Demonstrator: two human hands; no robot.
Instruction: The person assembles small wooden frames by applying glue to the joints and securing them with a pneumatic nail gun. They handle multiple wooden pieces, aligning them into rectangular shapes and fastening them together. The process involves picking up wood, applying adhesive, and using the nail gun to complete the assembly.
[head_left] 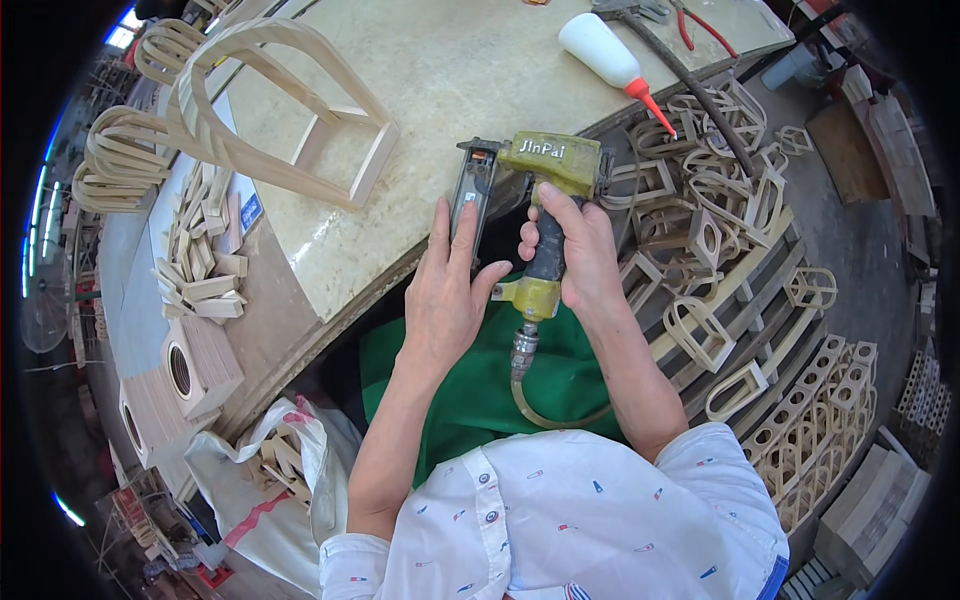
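Note:
My right hand point(588, 248) is wrapped round the black grip of a yellow-green pneumatic nail gun point(556, 160). An air hose point(535, 416) runs from the coupling under its handle. The gun's long dark magazine point(474, 190) points down toward me, beside my left hand point(446, 290). That hand's fingers are stretched out and lie against the magazine, with the thumb held apart near the gun's base. Farther left on the table stands an arched wooden frame point(362, 180), its flat wooden base toward me.
A white glue bottle point(600, 48) with a red nozzle, a hammer point(690, 80) and red-handled pliers point(684, 28) lie at the back right. Small wood blocks point(200, 255) are heaped on the left. A white sack point(255, 500) holds wood scraps. Wooden frames point(700, 325) crowd the right.

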